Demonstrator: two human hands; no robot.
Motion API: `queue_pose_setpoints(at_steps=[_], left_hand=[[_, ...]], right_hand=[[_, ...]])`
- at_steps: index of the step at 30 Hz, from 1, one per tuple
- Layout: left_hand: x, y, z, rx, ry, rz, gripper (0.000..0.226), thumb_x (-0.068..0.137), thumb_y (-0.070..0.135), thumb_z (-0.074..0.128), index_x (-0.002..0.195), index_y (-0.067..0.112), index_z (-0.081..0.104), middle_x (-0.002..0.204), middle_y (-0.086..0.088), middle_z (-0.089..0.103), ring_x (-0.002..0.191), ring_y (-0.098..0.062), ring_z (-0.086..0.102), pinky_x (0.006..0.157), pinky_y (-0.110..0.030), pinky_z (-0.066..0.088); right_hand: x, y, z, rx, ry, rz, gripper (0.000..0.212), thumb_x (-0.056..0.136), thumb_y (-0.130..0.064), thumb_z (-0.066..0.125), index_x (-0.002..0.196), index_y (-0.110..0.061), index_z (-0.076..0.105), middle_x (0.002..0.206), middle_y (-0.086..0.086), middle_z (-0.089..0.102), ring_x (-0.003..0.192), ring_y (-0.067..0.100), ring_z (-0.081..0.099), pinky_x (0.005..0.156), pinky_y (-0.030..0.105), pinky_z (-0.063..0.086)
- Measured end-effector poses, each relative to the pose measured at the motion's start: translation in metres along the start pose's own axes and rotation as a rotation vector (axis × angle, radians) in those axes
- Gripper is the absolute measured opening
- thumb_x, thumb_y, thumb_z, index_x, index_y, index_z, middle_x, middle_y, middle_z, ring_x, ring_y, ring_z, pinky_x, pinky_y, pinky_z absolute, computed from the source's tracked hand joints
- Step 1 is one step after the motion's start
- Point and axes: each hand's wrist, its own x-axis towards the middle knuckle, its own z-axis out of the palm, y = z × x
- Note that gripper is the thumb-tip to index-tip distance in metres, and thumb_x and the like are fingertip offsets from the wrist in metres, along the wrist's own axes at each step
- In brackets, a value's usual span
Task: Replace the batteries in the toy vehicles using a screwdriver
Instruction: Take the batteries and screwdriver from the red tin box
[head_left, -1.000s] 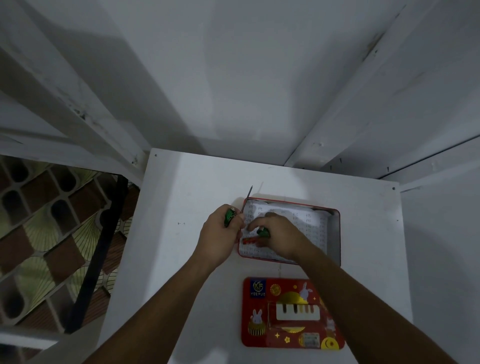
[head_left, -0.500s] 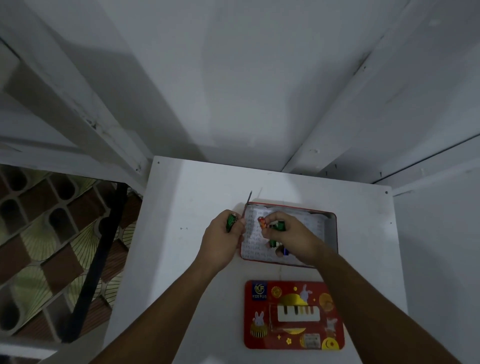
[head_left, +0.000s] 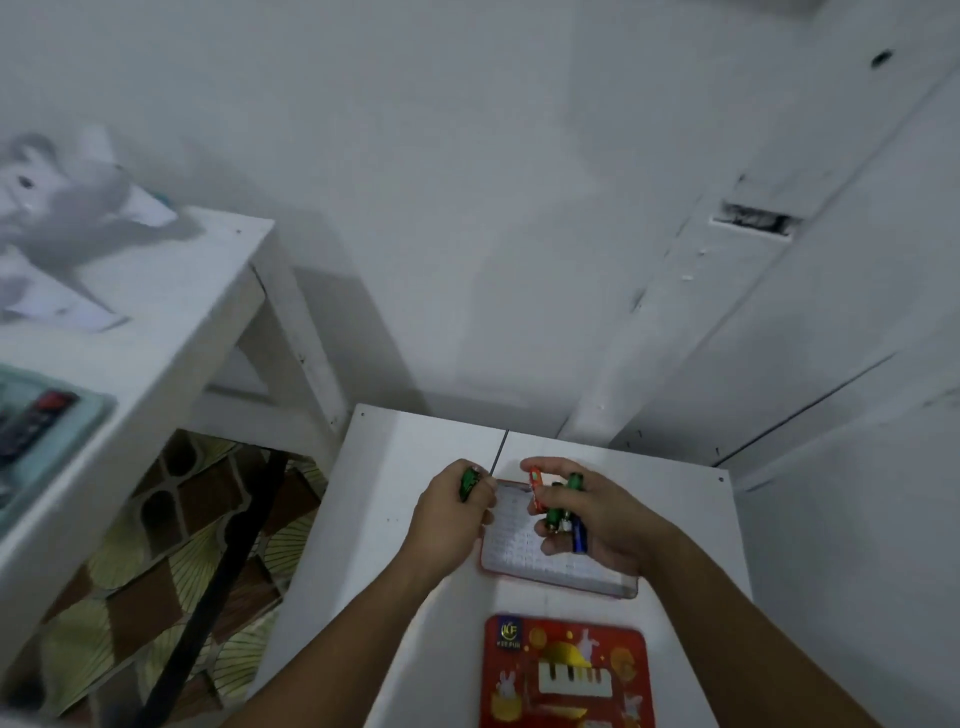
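Observation:
My left hand (head_left: 449, 514) is closed around a screwdriver (head_left: 471, 482) with a green handle; its thin metal shaft points up and away over the white table (head_left: 395, 467). My right hand (head_left: 597, 512) holds several batteries (head_left: 558, 506), green, orange and blue ones, above an open red tin (head_left: 524, 564) lined with printed paper. The two hands are close together over the tin's left end. No toy vehicle is visible.
The tin's red lid (head_left: 566, 670) with a piano picture lies on the table nearer to me. A higher white shelf (head_left: 171, 322) at the left carries papers and a teal tray (head_left: 47, 431). Patterned floor and a black rod (head_left: 218, 577) lie left of the table. White walls close in behind and right.
My right hand has lifted out of the tin with the batteries in its fingers. The view has tilted up and left, bringing the left shelf into sight. My left hand keeps the screwdriver.

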Motion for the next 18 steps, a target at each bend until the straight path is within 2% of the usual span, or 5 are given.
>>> queue_pose_setpoints(at_steps=[2, 6, 8, 11, 18], left_hand=[[-0.023, 0.019, -0.010, -0.043, 0.028, 0.021, 0.014, 0.100, 0.015, 0.050, 0.097, 0.005, 0.058, 0.082, -0.006, 0.064, 0.064, -0.014, 0.057, 0.045, -0.017, 0.043], [-0.073, 0.054, -0.040, -0.075, 0.067, 0.061, 0.016, 0.099, 0.019, 0.051, 0.098, 0.006, 0.058, 0.083, -0.007, 0.065, 0.065, -0.015, 0.058, 0.059, -0.028, 0.048], [-0.096, 0.071, -0.063, -0.106, 0.096, 0.070, 0.018, 0.099, 0.022, 0.051, 0.099, 0.005, 0.056, 0.081, -0.006, 0.063, 0.062, -0.016, 0.055, 0.053, -0.031, 0.043], [-0.123, 0.099, -0.106, -0.074, 0.180, 0.110, 0.021, 0.100, 0.026, 0.049, 0.098, 0.006, 0.055, 0.075, -0.004, 0.059, 0.054, -0.014, 0.051, 0.042, -0.025, 0.035], [-0.171, 0.137, -0.236, 0.107, 0.366, 0.167, 0.022, 0.101, 0.023, 0.047, 0.097, 0.003, 0.054, 0.074, -0.007, 0.059, 0.049, -0.014, 0.050, 0.037, -0.018, 0.035]], right_hand=[[-0.018, -0.018, 0.011, -0.050, -0.010, -0.008, 0.028, 0.095, -0.004, 0.058, 0.120, -0.016, 0.063, 0.097, 0.019, 0.056, 0.070, 0.022, 0.060, 0.063, 0.032, 0.055], [-0.056, -0.055, 0.046, -0.122, -0.021, -0.016, 0.027, 0.094, -0.002, 0.058, 0.119, -0.011, 0.063, 0.080, 0.015, 0.058, 0.059, 0.020, 0.057, 0.051, 0.029, 0.050], [-0.074, -0.076, 0.072, -0.207, -0.056, -0.033, 0.025, 0.094, -0.002, 0.058, 0.118, -0.009, 0.062, 0.076, 0.013, 0.058, 0.057, 0.019, 0.056, 0.048, 0.027, 0.049], [-0.093, -0.109, 0.118, -0.368, -0.117, -0.076, 0.025, 0.094, -0.003, 0.055, 0.118, -0.010, 0.059, 0.077, 0.014, 0.056, 0.056, 0.019, 0.054, 0.047, 0.027, 0.046], [-0.101, -0.166, 0.251, -0.693, -0.226, -0.264, 0.022, 0.096, -0.005, 0.054, 0.114, -0.017, 0.057, 0.079, 0.011, 0.055, 0.049, 0.015, 0.054, 0.042, 0.025, 0.045]])
